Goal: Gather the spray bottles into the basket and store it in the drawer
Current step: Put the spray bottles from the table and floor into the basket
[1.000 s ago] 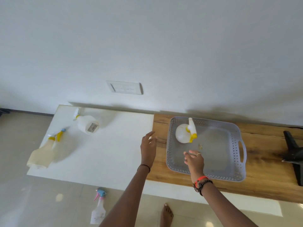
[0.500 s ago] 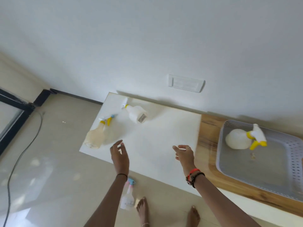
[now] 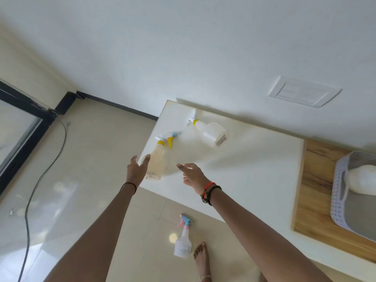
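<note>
A pale yellow spray bottle (image 3: 157, 159) with a yellow trigger lies at the left end of the white counter (image 3: 244, 159). My left hand (image 3: 136, 169) is open, its fingers touching that bottle's base. My right hand (image 3: 192, 176) is open just right of the bottle, apart from it. A white bottle (image 3: 209, 132) with a yellow collar lies farther back. The grey perforated basket (image 3: 338, 192) sits at the right edge on the wooden top (image 3: 313, 180) and holds a white bottle (image 3: 362, 181). A clear bottle (image 3: 183, 239) with a blue and pink trigger stands on the floor.
My bare foot (image 3: 201, 259) is on the tiled floor beside the floor bottle. A black cable (image 3: 32, 192) runs across the floor at the left, near a black-framed glass door (image 3: 18, 127). A wall switch plate (image 3: 303, 92) is above the counter.
The view has swung left, pushing the basket to the right edge. Both hands moved from the counter's middle to the pale yellow bottle at its left end.
</note>
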